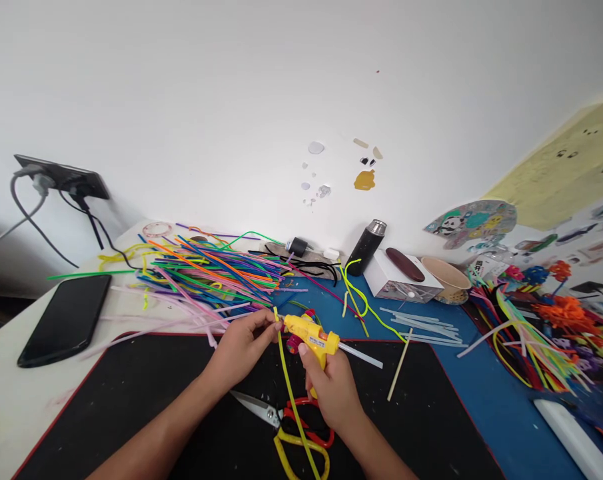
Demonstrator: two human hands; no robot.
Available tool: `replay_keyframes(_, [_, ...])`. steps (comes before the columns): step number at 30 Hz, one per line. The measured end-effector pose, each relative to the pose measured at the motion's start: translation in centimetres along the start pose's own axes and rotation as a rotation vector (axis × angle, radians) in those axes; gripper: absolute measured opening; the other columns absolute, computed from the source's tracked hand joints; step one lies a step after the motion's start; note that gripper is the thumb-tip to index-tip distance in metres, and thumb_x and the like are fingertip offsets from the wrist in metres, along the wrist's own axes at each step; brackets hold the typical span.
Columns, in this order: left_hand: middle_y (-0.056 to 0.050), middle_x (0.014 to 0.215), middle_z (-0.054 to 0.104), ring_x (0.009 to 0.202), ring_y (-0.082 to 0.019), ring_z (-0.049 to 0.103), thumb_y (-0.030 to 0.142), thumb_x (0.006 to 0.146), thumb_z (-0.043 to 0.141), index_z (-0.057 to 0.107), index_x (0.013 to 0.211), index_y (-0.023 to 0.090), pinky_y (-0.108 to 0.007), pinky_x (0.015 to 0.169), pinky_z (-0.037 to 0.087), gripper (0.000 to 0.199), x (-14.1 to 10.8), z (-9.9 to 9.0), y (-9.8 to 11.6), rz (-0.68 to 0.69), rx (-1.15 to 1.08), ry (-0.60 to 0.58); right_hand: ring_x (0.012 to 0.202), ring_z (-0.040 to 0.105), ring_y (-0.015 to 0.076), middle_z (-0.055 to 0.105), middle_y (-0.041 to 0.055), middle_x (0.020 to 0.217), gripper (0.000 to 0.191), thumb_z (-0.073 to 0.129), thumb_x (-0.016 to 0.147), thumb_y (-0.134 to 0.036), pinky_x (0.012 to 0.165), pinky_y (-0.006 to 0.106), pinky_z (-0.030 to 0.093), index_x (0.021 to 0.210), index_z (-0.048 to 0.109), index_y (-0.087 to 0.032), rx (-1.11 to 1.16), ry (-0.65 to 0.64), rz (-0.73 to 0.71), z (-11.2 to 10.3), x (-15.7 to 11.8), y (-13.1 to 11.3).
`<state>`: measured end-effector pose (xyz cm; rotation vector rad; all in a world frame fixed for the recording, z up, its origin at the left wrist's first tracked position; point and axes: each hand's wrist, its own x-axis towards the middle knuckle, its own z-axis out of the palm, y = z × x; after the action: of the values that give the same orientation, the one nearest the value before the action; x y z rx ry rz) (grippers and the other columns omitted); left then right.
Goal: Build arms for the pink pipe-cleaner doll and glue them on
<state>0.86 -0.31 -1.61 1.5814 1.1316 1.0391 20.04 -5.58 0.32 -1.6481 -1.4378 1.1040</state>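
Observation:
My right hand (334, 387) grips a yellow hot glue gun (308, 333) by its handle, its nozzle pointing left. A translucent glue stick (364, 355) pokes out of the gun's back end. My left hand (246, 347) pinches a yellow-green pipe cleaner (287, 380) near its upper end, right at the nozzle. The pipe cleaner hangs down across the mat toward me. Beneath it lie scissors (268, 413) with one red and one yellow handle loop. A small pink and red item (294, 343) sits behind the glue gun, mostly hidden.
A pile of coloured pipe cleaners (216, 267) lies behind my left hand. A phone (66, 320) rests at left. Glue sticks (424, 327), a wooden stick (400, 365), a black flask (366, 247) and a tissue box (401, 280) stand or lie at right. The black mat (406, 427) covers the front.

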Motion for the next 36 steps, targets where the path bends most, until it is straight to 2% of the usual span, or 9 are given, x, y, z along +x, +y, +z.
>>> replay_keyframes(9, [0.002, 0.072, 0.065, 0.065, -0.017, 0.057, 0.044, 0.098, 0.057, 0.065, 0.082, 0.022, -0.027, 0.065, 0.042, 0.029, -0.1, 0.0, -0.2, -0.020, 0.012, -0.008, 0.038, 0.045, 0.0116, 0.045, -0.0048, 0.043, 0.058, 0.056, 0.092, -0.073, 0.042, 0.022, 0.037, 0.066, 0.055, -0.022, 0.030, -0.002, 0.005, -0.1, 0.0, -0.1])
replay_keyframes(15, [0.001, 0.073, 0.066, 0.071, -0.018, 0.061, 0.044, 0.098, 0.057, 0.067, 0.085, 0.022, -0.027, 0.068, 0.044, 0.028, 0.0, 0.0, -0.3, -0.016, 0.033, -0.020, 0.039, 0.045, 0.0112, 0.048, -0.0038, 0.045, 0.061, 0.058, 0.091, -0.077, 0.041, 0.023, 0.034, 0.065, 0.054, -0.021, 0.068, -0.008, 0.006, 0.2, 0.1, 0.6])
replay_keyframes(21, [0.001, 0.072, 0.067, 0.070, -0.019, 0.062, 0.047, 0.098, 0.056, 0.065, 0.082, 0.022, -0.028, 0.069, 0.045, 0.030, -0.1, -0.2, 0.0, -0.031, 0.040, -0.016, 0.037, 0.047, 0.0125, 0.050, -0.0042, 0.043, 0.063, 0.067, 0.081, -0.081, 0.039, 0.023, 0.035, 0.074, 0.065, -0.019, 0.162, 0.058, 0.055, -0.5, 0.7, 0.8])
replay_keyframes(25, [0.001, 0.072, 0.067, 0.071, -0.019, 0.063, 0.047, 0.096, 0.057, 0.064, 0.080, 0.022, -0.028, 0.069, 0.046, 0.030, 0.1, -0.2, 0.0, -0.027, 0.037, -0.005, 0.035, 0.048, 0.0106, 0.050, -0.0057, 0.042, 0.064, 0.071, 0.080, -0.080, 0.041, 0.022, 0.035, 0.080, 0.068, -0.015, 0.394, 0.066, 0.065, -2.0, 1.6, 1.1])
replay_keyframes(28, [0.000, 0.073, 0.067, 0.072, -0.020, 0.064, 0.048, 0.095, 0.058, 0.065, 0.080, 0.022, -0.028, 0.070, 0.046, 0.030, 0.1, -0.1, 0.2, -0.035, 0.024, -0.004, 0.035, 0.046, 0.0083, 0.049, -0.0079, 0.047, 0.058, 0.079, 0.079, -0.072, 0.038, 0.019, 0.031, 0.087, 0.069, -0.015, 0.681, 0.161, 0.087, -3.4, 2.7, 2.1])
replay_keyframes(31, [0.000, 0.072, 0.066, 0.071, -0.020, 0.064, 0.049, 0.094, 0.057, 0.064, 0.080, 0.022, -0.029, 0.069, 0.047, 0.031, 0.1, -0.1, 0.5, -0.041, 0.015, -0.006, 0.038, 0.044, 0.0074, 0.049, -0.0081, 0.051, 0.053, 0.083, 0.079, -0.066, 0.035, 0.017, 0.030, 0.090, 0.070, -0.016, 0.891, 0.267, 0.201, -4.6, 3.7, 3.6])
replay_keyframes(36, [0.000, 0.072, 0.065, 0.070, -0.019, 0.063, 0.052, 0.094, 0.058, 0.064, 0.078, 0.022, -0.029, 0.068, 0.047, 0.034, 0.1, -0.1, 0.6, -0.044, 0.011, -0.011, 0.044, 0.055, 0.0096, 0.060, -0.0033, 0.060, 0.039, 0.070, 0.096, -0.056, 0.037, 0.017, 0.039, 0.098, 0.072, -0.017, 1.004, 0.266, 0.377, -5.7, 4.2, 4.8])
